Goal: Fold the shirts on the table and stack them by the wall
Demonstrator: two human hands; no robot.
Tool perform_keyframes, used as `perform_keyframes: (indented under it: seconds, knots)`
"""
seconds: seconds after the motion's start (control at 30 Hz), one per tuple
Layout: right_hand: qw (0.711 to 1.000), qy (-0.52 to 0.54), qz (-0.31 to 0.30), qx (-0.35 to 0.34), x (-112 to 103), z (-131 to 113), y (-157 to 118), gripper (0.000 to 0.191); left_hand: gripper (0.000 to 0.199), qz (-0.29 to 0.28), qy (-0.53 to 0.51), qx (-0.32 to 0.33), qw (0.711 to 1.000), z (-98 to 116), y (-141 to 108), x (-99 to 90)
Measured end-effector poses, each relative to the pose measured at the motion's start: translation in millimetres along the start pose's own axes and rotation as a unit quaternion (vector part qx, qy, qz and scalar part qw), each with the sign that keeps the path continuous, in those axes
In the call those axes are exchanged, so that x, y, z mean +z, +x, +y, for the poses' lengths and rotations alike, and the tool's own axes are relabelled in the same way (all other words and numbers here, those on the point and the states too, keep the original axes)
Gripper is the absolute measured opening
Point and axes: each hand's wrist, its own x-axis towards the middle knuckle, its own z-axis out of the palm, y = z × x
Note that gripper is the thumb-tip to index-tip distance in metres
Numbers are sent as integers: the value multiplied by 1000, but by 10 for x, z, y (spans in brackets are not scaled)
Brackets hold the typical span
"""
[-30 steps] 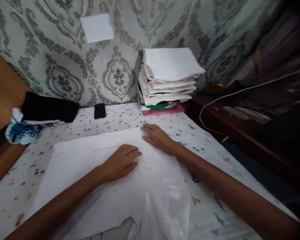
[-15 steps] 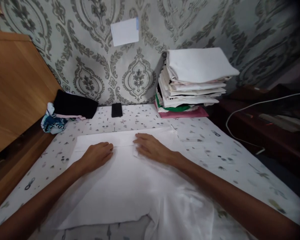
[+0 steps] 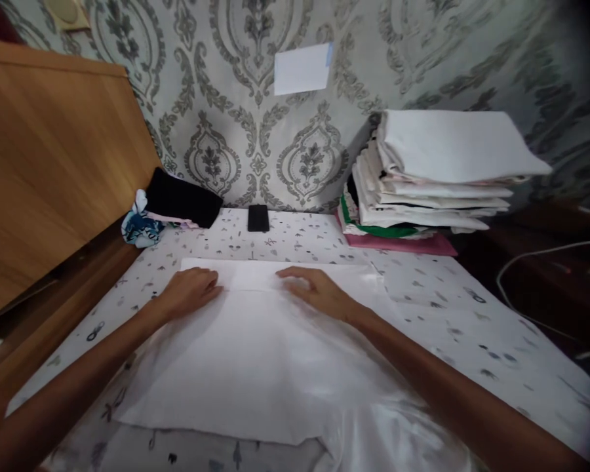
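Observation:
A white cloth garment lies spread on the patterned bedsheet, with a folded band along its far edge. The lower right part is rumpled, and its near edge is uneven. On the left end of the band rests my left hand, its fingers bent and the thumb a little apart. My right hand lies over the band farther right, open, with a gap between thumb and forefinger; its fingertips are slightly blurred. Both hands touch the cloth from above.
A tall stack of folded clothes stands at the back right by the wall. A black phone lies at the back. Black folded cloth sits beside a wooden cabinet at left. A white cable hangs at right.
The view has swung left, so things appear farther right. My hands have drawn farther apart along the folded band, the left one towards its left end.

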Motion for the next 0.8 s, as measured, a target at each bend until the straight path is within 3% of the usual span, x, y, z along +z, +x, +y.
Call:
perform_keyframes:
  seconds: [0.1,0.2,0.27,0.37,0.47,0.57,0.7,0.8]
  knots:
    - [979,-172,103,39,-100,346,104,41,35,63,-60,23,996,164,196,71]
    - [938,-308,124,103,-160,729,127,49,54,56,-122,41,990,237,426,265]
    - [915,-356,109,154,-188,930,68,53,66,12,-127,22,992,147,493,392]
    - [893,-390,97,204,-244,1109,-75,55,77,-28,-95,-41,994,-174,418,499]
    - [881,-402,104,225,-319,1164,-190,56,80,-27,-55,-93,994,-535,256,528]
    - [876,-397,104,255,-395,1150,-240,56,80,-11,-28,-109,994,-762,163,571]
    - [874,-379,127,275,-451,1036,-269,55,78,4,-3,-104,995,-850,143,637]
    - [886,-369,170,222,-383,822,-287,45,80,7,-1,-110,994,-787,164,577]
